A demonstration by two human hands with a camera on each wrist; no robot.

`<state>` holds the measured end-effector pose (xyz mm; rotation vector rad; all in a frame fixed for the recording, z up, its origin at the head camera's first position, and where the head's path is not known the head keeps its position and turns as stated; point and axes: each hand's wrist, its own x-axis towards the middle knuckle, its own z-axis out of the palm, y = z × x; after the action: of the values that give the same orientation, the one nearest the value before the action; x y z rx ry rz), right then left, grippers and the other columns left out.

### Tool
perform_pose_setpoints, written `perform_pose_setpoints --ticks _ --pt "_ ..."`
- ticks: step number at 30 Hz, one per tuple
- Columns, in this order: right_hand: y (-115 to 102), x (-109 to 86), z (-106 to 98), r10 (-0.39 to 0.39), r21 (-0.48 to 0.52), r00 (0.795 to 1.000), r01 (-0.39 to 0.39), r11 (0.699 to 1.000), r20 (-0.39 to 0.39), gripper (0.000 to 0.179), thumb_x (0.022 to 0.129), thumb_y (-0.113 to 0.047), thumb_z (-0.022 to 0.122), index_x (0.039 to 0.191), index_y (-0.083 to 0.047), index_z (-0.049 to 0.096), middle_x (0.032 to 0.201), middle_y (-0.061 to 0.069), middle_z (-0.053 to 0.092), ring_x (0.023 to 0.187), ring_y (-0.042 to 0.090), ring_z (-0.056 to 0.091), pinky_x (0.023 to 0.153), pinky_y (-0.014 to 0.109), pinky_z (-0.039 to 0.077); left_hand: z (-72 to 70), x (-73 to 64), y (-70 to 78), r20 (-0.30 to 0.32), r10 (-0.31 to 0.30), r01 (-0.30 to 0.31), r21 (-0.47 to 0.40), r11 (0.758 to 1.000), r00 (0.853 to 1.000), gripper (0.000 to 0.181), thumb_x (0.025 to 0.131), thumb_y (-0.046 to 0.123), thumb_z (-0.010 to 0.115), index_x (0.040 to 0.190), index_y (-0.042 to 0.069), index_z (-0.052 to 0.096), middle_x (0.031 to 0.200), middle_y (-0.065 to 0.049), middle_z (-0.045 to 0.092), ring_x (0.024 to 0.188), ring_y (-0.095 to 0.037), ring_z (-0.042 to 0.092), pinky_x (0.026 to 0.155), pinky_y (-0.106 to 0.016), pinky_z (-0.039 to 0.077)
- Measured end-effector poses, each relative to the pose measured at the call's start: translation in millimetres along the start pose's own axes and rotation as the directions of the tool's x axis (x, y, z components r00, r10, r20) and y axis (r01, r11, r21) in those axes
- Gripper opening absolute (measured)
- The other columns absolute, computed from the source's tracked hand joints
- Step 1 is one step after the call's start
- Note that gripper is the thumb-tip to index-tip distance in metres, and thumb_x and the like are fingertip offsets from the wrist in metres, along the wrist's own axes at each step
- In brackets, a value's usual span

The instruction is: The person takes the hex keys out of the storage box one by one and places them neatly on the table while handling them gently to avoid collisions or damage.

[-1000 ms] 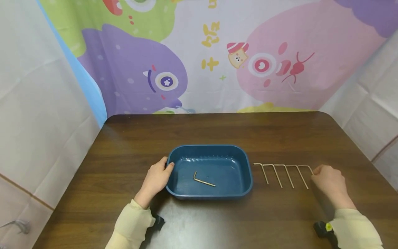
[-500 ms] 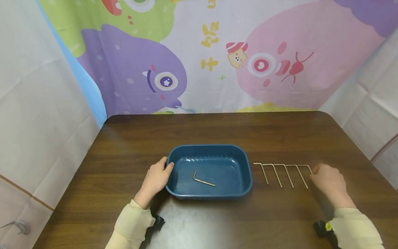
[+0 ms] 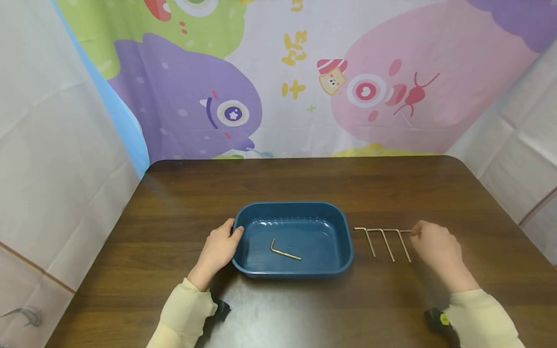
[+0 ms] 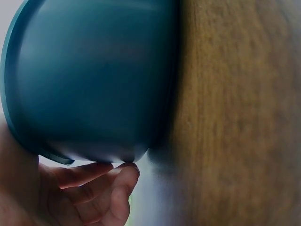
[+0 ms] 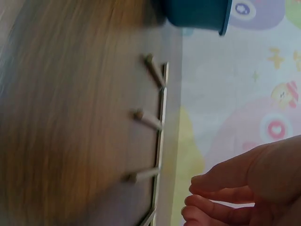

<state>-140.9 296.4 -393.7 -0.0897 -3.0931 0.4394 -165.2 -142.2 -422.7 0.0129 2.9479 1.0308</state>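
My left hand (image 3: 220,246) holds the left end of the blue plastic basin (image 3: 296,276), thumb over the rim and fingers along the outside. In the left wrist view, fingertips (image 4: 127,174) lie against the basin's outer wall (image 4: 94,80). One hex key (image 3: 285,253) lies inside. To the right of the basin, several hex keys (image 3: 388,245) form a row on the table, short arms in line. My right hand (image 3: 439,251) is over the row's right end and hides part of it. In the right wrist view, its loosely bent fingers (image 5: 218,176) show nothing between them, near the keys (image 5: 149,120).
The brown wooden table (image 3: 304,181) ends at the back against a cartoon-printed cloth (image 3: 296,130). White cloth (image 3: 65,121) hangs on both sides. A dark wrist strap (image 3: 222,311) shows at each sleeve.
My right hand has moved left along the row from its rightmost hex key and now covers the key beside it. The left hand, the basin and the hex key inside have stayed put.
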Motion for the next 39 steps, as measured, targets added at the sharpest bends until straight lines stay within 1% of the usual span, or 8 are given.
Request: perform_pose_setpoints --ticks 3,8,13,15,20,23,30,39 --pt "-12.8 -1.0 0.7 -0.028 0.007 0.999 0.028 1.000 -0.020 0.019 0.083 -0.012 0.048 0.091 0.000 0.061 0.079 0.019 0.063 0.058 0.030 0.057 0.045 0.043 0.041 -0.1 0.4 -0.2 0.000 0.005 -0.005 0.003 1.000 1.000 0.035 0.094 0.029 0.042 0.117 0.005 0.053 0.114 -0.016 0.060 0.101 -0.032 0.058 0.082 -0.048 0.045" --pt "-34.6 -0.7 2.4 -0.071 0.021 0.996 0.073 0.997 -0.059 0.013 0.083 -0.012 0.050 0.085 -0.003 0.060 0.067 0.007 0.057 0.054 0.021 0.050 0.044 0.038 0.040 -0.3 0.7 0.6 0.006 -0.004 0.004 -0.005 1.000 1.000 0.036 0.094 0.029 0.042 0.118 0.005 0.053 0.115 -0.016 0.060 0.101 -0.032 0.058 0.082 -0.048 0.045" --pt "-54.3 -0.5 4.3 -0.095 0.027 0.993 0.097 0.995 -0.071 0.012 0.083 -0.014 0.053 0.085 -0.005 0.060 0.068 0.004 0.056 0.054 0.019 0.050 0.046 0.037 0.040 0.2 1.2 0.7 0.015 -0.015 0.015 -0.008 1.000 1.000 0.037 0.094 0.030 0.041 0.119 0.005 0.052 0.115 -0.016 0.060 0.100 -0.031 0.058 0.081 -0.047 0.045" --pt "-62.8 -1.1 5.4 -0.110 0.031 0.990 0.113 0.993 -0.093 0.011 0.082 -0.014 0.056 0.084 -0.005 0.061 0.068 0.004 0.057 0.054 0.019 0.050 0.046 0.036 0.040 0.3 1.4 0.5 0.016 -0.015 0.015 -0.005 1.000 1.000 0.037 0.094 0.030 0.041 0.119 0.005 0.052 0.115 -0.016 0.060 0.100 -0.031 0.058 0.081 -0.047 0.046" --pt "-85.2 -1.9 9.2 -0.167 0.038 0.972 0.175 0.984 -0.164 0.009 0.080 -0.013 0.061 0.082 -0.005 0.061 0.067 0.005 0.056 0.054 0.019 0.051 0.047 0.036 0.040 -0.1 1.6 0.6 0.005 -0.006 0.006 -0.003 1.000 1.000 0.035 0.094 0.028 0.042 0.118 0.005 0.053 0.114 -0.017 0.060 0.100 -0.031 0.058 0.081 -0.047 0.045" --pt "-97.8 -2.2 12.5 -0.192 0.043 0.963 0.203 0.978 -0.188 0.009 0.079 -0.014 0.063 0.081 -0.005 0.062 0.068 0.005 0.057 0.054 0.018 0.050 0.048 0.035 0.041 -0.3 1.3 1.1 0.004 -0.009 0.009 -0.002 1.000 1.000 0.035 0.094 0.029 0.042 0.117 0.005 0.053 0.113 -0.016 0.061 0.099 -0.031 0.059 0.080 -0.047 0.045" --pt "-123.4 -2.8 19.3 -0.239 0.067 0.953 0.255 0.965 -0.188 0.009 0.079 -0.015 0.066 0.081 -0.007 0.063 0.068 0.003 0.054 0.054 0.016 0.048 0.049 0.031 0.041 -1.0 -0.8 2.4 0.008 -0.011 0.011 -0.008 1.000 1.000 0.036 0.093 0.030 0.042 0.117 0.006 0.054 0.113 -0.016 0.061 0.099 -0.030 0.059 0.079 -0.046 0.046" --pt "-146.4 -6.2 28.8 -0.295 0.078 0.932 0.317 0.945 -0.209 0.007 0.078 -0.014 0.067 0.081 -0.009 0.064 0.069 -0.001 0.054 0.055 0.011 0.047 0.048 0.026 0.039 -1.1 -1.4 2.7 0.009 -0.008 0.009 -0.007 1.000 1.000 0.035 0.094 0.030 0.042 0.116 0.006 0.054 0.112 -0.015 0.061 0.098 -0.030 0.059 0.079 -0.045 0.046"
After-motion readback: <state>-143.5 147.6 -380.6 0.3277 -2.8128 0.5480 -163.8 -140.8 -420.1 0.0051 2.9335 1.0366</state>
